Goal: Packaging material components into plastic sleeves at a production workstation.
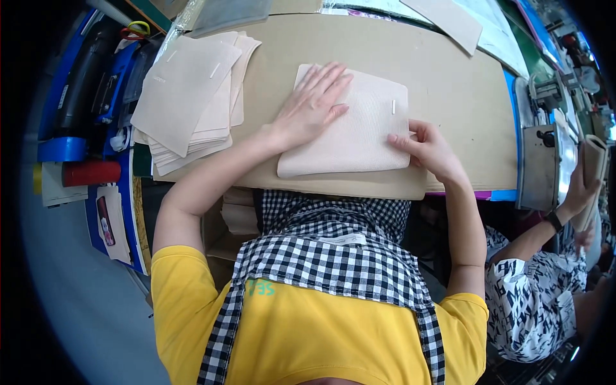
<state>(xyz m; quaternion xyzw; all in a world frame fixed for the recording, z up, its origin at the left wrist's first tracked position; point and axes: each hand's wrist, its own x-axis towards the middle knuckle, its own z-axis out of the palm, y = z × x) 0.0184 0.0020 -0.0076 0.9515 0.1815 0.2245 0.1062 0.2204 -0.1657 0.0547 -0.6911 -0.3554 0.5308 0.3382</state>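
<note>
In front of me a pale beige folded sheet (359, 138), maybe leather or fabric, lies on a cardboard-topped table (455, 109). It has a small white slot or strip near its right edge. My left hand (314, 102) rests flat on its upper left part, fingers stretched out. At the right edge my right hand (427, 147) grips the sheet, thumb on top and the other fingers partly hidden beneath. To the left is an uneven stack of similar beige pieces (186, 90), with white slots on the top ones.
Yellow-handled scissors (136, 29) and a black cylinder (83, 80) are at the far left, above a red roll (91, 173). A flat beige piece (446, 22) lies at the back right. On the right, a co-worker's hand (581, 186) holds a beige item beside a metal machine (539, 163).
</note>
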